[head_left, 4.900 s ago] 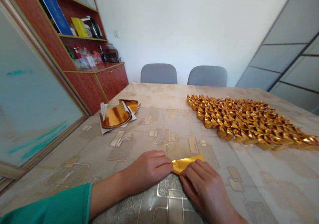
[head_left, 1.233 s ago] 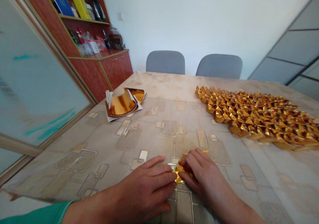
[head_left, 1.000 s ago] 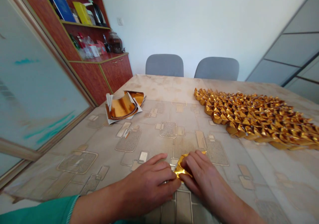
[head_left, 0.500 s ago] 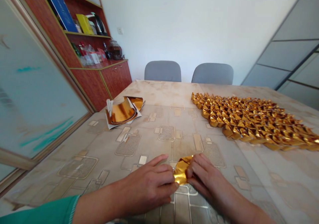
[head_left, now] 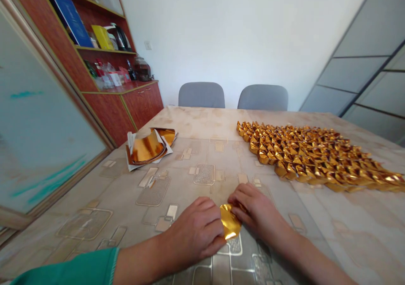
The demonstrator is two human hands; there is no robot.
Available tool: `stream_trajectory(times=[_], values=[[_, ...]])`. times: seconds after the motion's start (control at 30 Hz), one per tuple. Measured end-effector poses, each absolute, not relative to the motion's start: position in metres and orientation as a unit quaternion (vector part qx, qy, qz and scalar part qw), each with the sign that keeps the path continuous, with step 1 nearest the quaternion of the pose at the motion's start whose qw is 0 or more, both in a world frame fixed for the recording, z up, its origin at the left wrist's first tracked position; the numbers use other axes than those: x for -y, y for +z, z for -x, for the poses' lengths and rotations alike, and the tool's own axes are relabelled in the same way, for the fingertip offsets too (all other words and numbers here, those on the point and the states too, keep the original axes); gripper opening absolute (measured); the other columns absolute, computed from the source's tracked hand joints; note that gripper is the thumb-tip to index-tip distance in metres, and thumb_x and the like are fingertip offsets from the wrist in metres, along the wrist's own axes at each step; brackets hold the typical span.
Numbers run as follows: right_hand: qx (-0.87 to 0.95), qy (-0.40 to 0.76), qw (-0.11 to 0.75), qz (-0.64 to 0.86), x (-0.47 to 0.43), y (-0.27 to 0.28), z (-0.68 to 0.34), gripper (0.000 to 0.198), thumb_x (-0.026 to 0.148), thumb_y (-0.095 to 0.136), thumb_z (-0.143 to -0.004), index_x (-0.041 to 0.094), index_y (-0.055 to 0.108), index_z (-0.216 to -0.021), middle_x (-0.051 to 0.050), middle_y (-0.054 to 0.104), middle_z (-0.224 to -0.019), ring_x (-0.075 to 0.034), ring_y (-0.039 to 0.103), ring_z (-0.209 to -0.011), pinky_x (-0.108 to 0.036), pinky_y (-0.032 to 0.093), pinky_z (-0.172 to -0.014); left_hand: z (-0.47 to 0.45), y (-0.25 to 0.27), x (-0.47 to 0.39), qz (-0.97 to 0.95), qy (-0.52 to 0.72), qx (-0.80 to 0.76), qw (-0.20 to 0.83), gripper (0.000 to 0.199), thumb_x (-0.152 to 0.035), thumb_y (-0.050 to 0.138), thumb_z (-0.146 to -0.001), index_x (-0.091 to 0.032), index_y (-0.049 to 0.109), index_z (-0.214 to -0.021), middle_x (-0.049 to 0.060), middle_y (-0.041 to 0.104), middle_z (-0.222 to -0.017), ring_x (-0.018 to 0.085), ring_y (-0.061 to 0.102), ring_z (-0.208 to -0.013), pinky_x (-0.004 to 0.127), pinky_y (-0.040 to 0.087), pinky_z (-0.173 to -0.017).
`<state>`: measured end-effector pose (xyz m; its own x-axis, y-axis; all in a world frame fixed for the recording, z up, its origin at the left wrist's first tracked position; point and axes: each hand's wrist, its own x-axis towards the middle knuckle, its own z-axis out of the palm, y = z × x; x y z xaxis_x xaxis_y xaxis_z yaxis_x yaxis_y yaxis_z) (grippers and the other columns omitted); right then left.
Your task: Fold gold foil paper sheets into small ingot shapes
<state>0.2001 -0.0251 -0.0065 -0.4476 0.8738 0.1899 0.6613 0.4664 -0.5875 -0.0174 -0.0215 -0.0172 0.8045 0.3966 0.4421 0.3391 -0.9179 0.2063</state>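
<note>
Between my two hands, just above the table, is a small piece of shiny gold foil paper (head_left: pixel 230 222), partly folded. My left hand (head_left: pixel 200 228) grips its left end, fingers curled and the thumb low near the front edge. On the far right side, my right hand (head_left: pixel 253 207) pinches it with bent fingers. The ends of the foil paper are hidden under the fingers. To the right lie rows of many folded gold foil pieces (head_left: pixel 311 154), set close together. A stack of curled gold foil sheets (head_left: pixel 148 147) with white backing lies at the left.
The table (head_left: pixel 202 122) wears a patterned cover. Two grey chairs (head_left: pixel 201 95) stand at its far edge. Behind on the left is a red-brown cabinet (head_left: pixel 139 105) holding bottles, a kettle (head_left: pixel 120 38) and a blue box (head_left: pixel 71 19).
My left fingers have curled in on the foil paper, which now looks flatter and turned. My right hand has moved slightly up and left. The whole view has shifted a little.
</note>
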Motion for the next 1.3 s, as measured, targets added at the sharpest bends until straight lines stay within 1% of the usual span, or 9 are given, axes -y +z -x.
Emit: stream_trajectory(times=[0.13,0.3,0.4,0.5,0.77,0.87,1.0,1.17,1.3], values=[[0.822,0.197,0.249,0.472,0.018,-0.009,-0.194,0.017,0.002,0.063,-0.078,0.019,0.057,-0.077,-0.001,0.057,-0.084,-0.019,0.051,-0.084,-0.032,0.036,-0.074,0.019,-0.013,0.024,-0.936,0.233,-0.244,0.098,0.004,-0.017,0.059,-0.082,-0.018,0.056,-0.084,0.004,0.06,-0.087,0.02,0.052,-0.084,0.036,0.044,-0.081],[0.779,0.305,0.296,0.461,0.023,-0.001,-0.195,0.015,0.008,0.057,-0.085,0.02,0.053,-0.076,0.002,0.056,-0.074,-0.015,0.051,-0.071,-0.029,0.037,-0.067,0.019,-0.009,0.023,-0.887,0.261,-0.334,0.181,0.056,-0.015,0.063,-0.075,-0.02,0.046,-0.128,0.012,0.057,-0.127,0.026,0.052,-0.114,0.043,0.042,-0.098],[0.756,0.329,0.33,0.459,0.027,0.002,-0.198,0.014,0.021,0.055,-0.091,0.021,0.053,-0.077,0.001,0.057,-0.075,-0.017,0.052,-0.071,-0.029,0.038,-0.065,0.018,-0.01,0.019,-0.823,0.263,-0.408,0.296,0.034,-0.015,0.06,-0.076,-0.019,0.056,-0.11,0.003,0.065,-0.091,0.019,0.06,-0.083,0.032,0.047,-0.075],[0.758,0.302,0.352,0.46,0.029,0.002,-0.198,0.013,0.025,0.054,-0.093,0.021,0.054,-0.08,-0.001,0.059,-0.078,-0.018,0.053,-0.075,-0.029,0.038,-0.067,0.019,-0.009,0.012,-0.759,0.265,-0.437,0.404,0.002,-0.017,0.058,-0.078,-0.018,0.057,-0.079,-0.004,0.053,-0.064,0.013,0.049,-0.06,0.023,0.037,-0.057],[0.714,0.341,0.377,0.48,0.023,-0.004,-0.191,0.019,0.029,0.057,-0.089,0.02,0.056,-0.072,0.001,0.055,-0.066,-0.016,0.05,-0.062,-0.027,0.035,-0.058,0.019,-0.005,-0.002,-0.681,0.316,-0.399,0.526,0.007,-0.021,0.064,-0.074,-0.016,0.059,-0.075,-0.001,0.06,-0.073,0.015,0.055,-0.072,0.025,0.039,-0.066],[0.657,0.366,0.449,0.483,0.016,-0.004,-0.195,0.016,0.037,0.06,-0.089,0.022,0.059,-0.082,0.0,0.059,-0.074,-0.018,0.053,-0.068,-0.029,0.04,-0.061,0.013,-0.004,-0.008,-0.599,0.351,-0.394,0.602,0.017,-0.024,0.072,-0.069,-0.016,0.058,-0.072,-0.002,0.06,-0.069,0.013,0.054,-0.066,0.024,0.039,-0.063],[0.535,0.376,0.573,0.494,0.011,-0.002,-0.198,0.032,0.054,0.056,-0.089,0.023,0.061,-0.095,-0.004,0.062,-0.087,-0.02,0.055,-0.076,-0.032,0.045,-0.068,-0.001,0.003,-0.013,-0.438,0.464,-0.384,0.667,0.026,-0.025,0.081,-0.064,-0.015,0.062,-0.077,0.001,0.068,-0.078,0.014,0.06,-0.073,0.026,0.044,-0.072],[0.532,0.447,0.543,0.472,0.012,-0.007,-0.173,0.035,0.053,0.074,-0.074,0.02,0.063,-0.08,0.0,0.058,-0.072,-0.017,0.051,-0.066,-0.029,0.04,-0.06,-0.015,0.006,-0.008,-0.332,0.494,-0.341,0.728,0.031,-0.024,0.086,-0.062,-0.016,0.063,-0.08,0.001,0.07,-0.083,0.013,0.063,-0.078,0.026,0.048,-0.076],[0.506,0.489,0.552,0.447,0.011,-0.008,-0.162,0.032,0.049,0.075,-0.075,0.02,0.062,-0.073,0.0,0.058,-0.068,-0.017,0.051,-0.066,-0.029,0.04,-0.062,-0.015,0.001,-0.005,-0.321,0.48,-0.349,0.738,0.032,-0.024,0.088,-0.06,-0.015,0.064,-0.078,-0.001,0.069,-0.078,0.011,0.062,-0.073,0.023,0.047,-0.071]])
